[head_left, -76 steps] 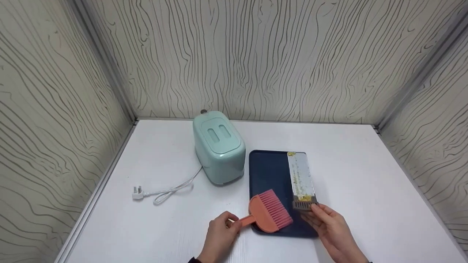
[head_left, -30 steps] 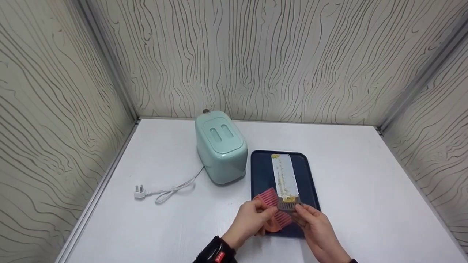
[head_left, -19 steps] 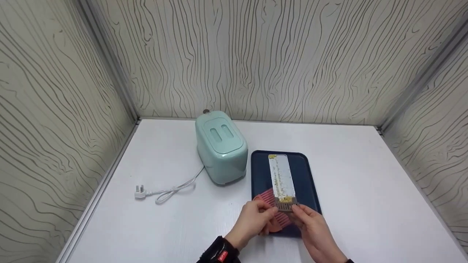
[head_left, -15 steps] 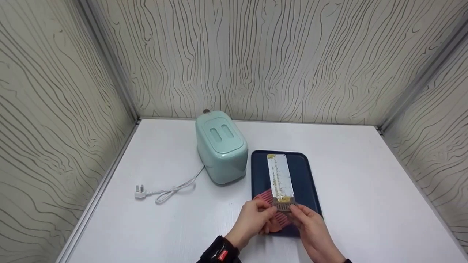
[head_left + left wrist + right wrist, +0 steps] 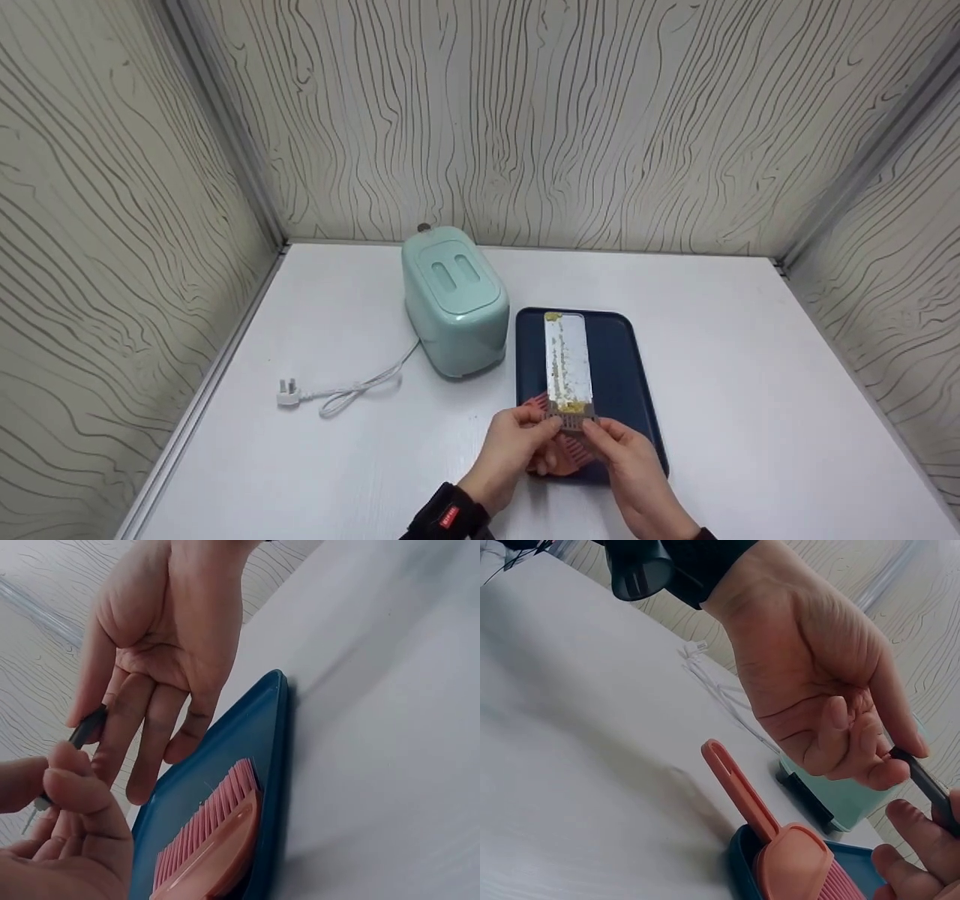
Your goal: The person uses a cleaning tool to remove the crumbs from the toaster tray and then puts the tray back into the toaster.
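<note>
A white crumb tray (image 5: 570,364) with a brown slotted end and yellowish crumbs is held over the dark blue tray (image 5: 619,367). My left hand (image 5: 514,448) pinches the left side of the slotted end between thumb and fingers. At its right side my right hand (image 5: 628,459) pinches too, and in the left wrist view its other fingers hang loosely. Beneath the hands, an orange brush (image 5: 791,862) with pink bristles lies on the blue tray, its handle jutting over the edge in the right wrist view. In the head view, the left hand and the crumb tray hide much of it.
A mint-green toaster (image 5: 454,304) stands left of the blue tray, close to it. Its white cord (image 5: 360,388) runs left to a plug (image 5: 288,393) on the white table (image 5: 360,472). Patterned wall panels (image 5: 480,120) enclose the back and sides.
My left hand has let go of the brush handle and taken hold of the crumb tray's slotted end. With both hands on it, the crumb tray has shifted left, over the brush.
</note>
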`<state>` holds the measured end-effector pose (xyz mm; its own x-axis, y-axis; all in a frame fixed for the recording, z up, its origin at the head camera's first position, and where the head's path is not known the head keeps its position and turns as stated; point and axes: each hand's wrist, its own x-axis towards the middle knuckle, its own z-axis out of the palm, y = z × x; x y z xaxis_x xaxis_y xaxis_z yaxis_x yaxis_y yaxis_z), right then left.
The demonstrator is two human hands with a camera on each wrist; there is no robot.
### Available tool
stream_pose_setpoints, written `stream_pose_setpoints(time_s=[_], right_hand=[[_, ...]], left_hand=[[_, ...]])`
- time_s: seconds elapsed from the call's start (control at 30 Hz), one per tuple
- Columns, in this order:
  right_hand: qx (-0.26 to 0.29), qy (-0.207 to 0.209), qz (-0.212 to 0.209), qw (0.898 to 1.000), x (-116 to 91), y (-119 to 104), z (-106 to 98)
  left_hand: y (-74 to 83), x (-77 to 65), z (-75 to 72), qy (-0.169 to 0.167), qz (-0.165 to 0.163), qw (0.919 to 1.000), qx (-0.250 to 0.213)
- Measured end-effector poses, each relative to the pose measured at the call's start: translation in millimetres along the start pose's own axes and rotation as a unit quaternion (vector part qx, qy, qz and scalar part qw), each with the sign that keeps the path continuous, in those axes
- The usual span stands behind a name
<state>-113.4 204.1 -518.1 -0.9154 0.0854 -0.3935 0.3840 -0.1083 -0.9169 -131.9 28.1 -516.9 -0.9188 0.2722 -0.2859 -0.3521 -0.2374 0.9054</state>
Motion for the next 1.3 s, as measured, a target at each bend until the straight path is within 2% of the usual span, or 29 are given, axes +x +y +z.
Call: stream_pose_setpoints(time_s=[0.17,0.47,0.83,0.97,1.07,1.13,1.3], right_hand=[[-0.015,0.005,-0.005,1.000,0.4,-0.1,3.3],[-0.041,-0.007,0.006,0.999,-1.4,-0.9,4.5],[-0.065,-0.075,-0.015,0.995,-6.5,-0.9,-3.3],[-0.091,-0.091,-0.029,0.991,-6.2,0.2,-12.9],[-0.113,-0.085,-0.035,0.989,-4.4,1.6,-20.7],[-0.128,-0.073,-0.037,0.988,-2.8,3.3,-25.7],[-0.164,-0.060,-0.040,0.984,1.1,8.3,-33.4]], left_hand=[[0.8,-0.2,-1.9,0.012,-0.016,0.9995,-0.025],[3.8,-4.0,-4.8,0.019,-0.039,0.9937,-0.104],[15.7,-14.3,-19.6,0.012,-0.040,0.9857,-0.163],[21.6,-18.8,-33.3,0.024,-0.027,0.9878,-0.151],[25.2,-23.0,-45.5,0.032,-0.010,0.9900,-0.137],[27.1,-25.3,-52.7,0.029,0.003,0.9909,-0.132],[31.5,-30.1,-66.1,0.015,0.011,0.9932,-0.115]])
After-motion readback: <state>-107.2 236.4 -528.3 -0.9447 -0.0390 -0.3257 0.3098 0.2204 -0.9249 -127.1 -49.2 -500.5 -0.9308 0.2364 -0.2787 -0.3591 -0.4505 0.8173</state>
